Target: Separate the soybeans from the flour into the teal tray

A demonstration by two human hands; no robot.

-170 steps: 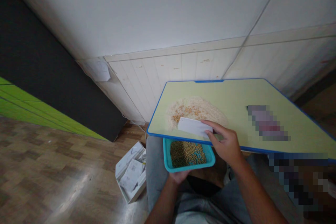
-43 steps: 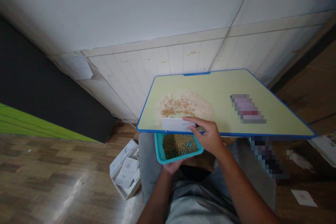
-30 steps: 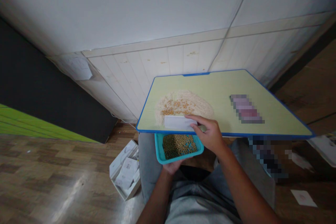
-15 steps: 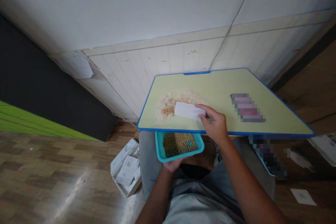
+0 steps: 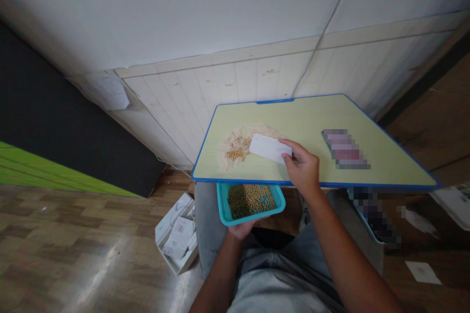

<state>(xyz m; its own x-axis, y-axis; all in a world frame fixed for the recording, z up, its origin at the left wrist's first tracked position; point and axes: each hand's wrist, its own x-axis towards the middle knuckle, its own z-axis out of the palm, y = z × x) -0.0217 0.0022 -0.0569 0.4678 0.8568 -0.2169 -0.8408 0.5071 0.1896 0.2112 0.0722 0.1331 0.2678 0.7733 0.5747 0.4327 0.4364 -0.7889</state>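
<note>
Room: white wall above, white plank panelling below it, and a wood-pattern floor (image 5: 73,234) with a dull sheen. A dark panel and a green strip run along the left side. A thin cable crosses the wall on a slant.

Surface: one desk (image 5: 316,115), with a flat pale green top, a blue edge band and rounded corners. It stands against the panelling.

Count:
- One mound of fine whitish grain (image 5: 229,149) lies on the left part of the desk, spread low and loose. One small cluster of round yellow beans (image 5: 237,151) sits in it.
- One white card (image 5: 270,148), thin, stiff, rectangular and smooth. It is tilted over the right side of the mound, with its lower edge at the grain.
- One teal tray (image 5: 222,205), plastic, rectangular with rounded corners. It is held just below the near edge of the desk, under the mound. We see it filled with small round yellow-green beans, with a few teal bits among them.
- One blurred oblong item (image 5: 345,149) lies on the right part of the desk, well apart from the mound.
- One open white box (image 5: 178,239) and one paper sheet (image 5: 423,272) lie on the floor.

Hands: two, both the person's own.
- Right hand (image 5: 304,171): the grip pinches the card's right end between thumb and fingers.
- Left hand (image 5: 244,227): the grip cups the tray from below. The fingers are hidden under it.
</note>
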